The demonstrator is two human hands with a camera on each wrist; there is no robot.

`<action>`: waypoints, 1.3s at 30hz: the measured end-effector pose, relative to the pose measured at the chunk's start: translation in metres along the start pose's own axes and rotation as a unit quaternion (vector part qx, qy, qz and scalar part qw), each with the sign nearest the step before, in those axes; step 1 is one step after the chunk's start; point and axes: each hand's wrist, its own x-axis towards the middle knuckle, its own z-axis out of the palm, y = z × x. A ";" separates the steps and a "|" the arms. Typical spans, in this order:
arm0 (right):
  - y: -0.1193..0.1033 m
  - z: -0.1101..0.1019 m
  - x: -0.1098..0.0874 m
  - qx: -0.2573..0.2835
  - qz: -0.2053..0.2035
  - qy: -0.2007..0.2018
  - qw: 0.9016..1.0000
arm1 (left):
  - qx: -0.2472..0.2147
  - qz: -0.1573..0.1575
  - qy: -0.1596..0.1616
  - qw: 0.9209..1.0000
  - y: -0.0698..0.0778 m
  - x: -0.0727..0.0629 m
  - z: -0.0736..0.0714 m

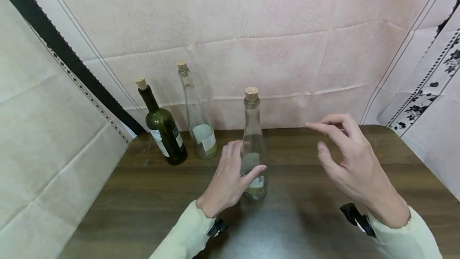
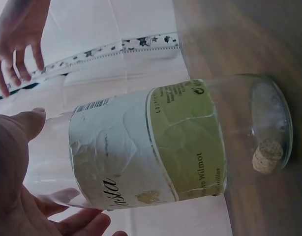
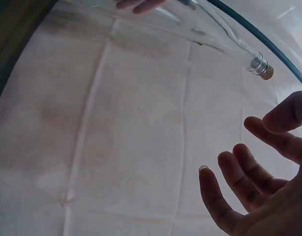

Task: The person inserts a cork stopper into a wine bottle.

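Observation:
A clear glass bottle (image 1: 253, 139) with a cork (image 1: 251, 94) in its mouth stands upright on the table. My left hand (image 1: 228, 173) holds it around the middle, thumb in front and fingers partly hidden behind the glass. In the left wrist view, the bottle's white and green label (image 2: 185, 142) faces the camera. A second cork piece (image 2: 267, 156) shows at the bottom, apparently inside the glass. To the right, my right hand (image 1: 350, 163) hovers over the table with loosely bent fingers and nothing in them. The corked neck (image 3: 259, 65) lies beyond its fingers in the right wrist view.
At the back left stand a dark green corked bottle (image 1: 165, 131) and another clear corked bottle (image 1: 199, 119). Behind the brown wooden table (image 1: 151, 211) hangs a pale cloth (image 1: 251, 31); cloth also borders both sides.

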 end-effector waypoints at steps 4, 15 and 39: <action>0.007 -0.002 -0.008 -0.016 0.002 -0.027 1.000 | 0.004 -0.002 0.003 1.000 -0.004 0.005 -0.001; 0.026 0.001 -0.029 -0.047 -0.022 -0.065 0.997 | 0.014 -0.040 -0.011 0.999 -0.013 0.023 -0.006; 0.039 0.012 -0.031 -0.046 -0.014 -0.089 0.995 | 0.039 -0.084 0.067 0.993 -0.038 0.075 0.003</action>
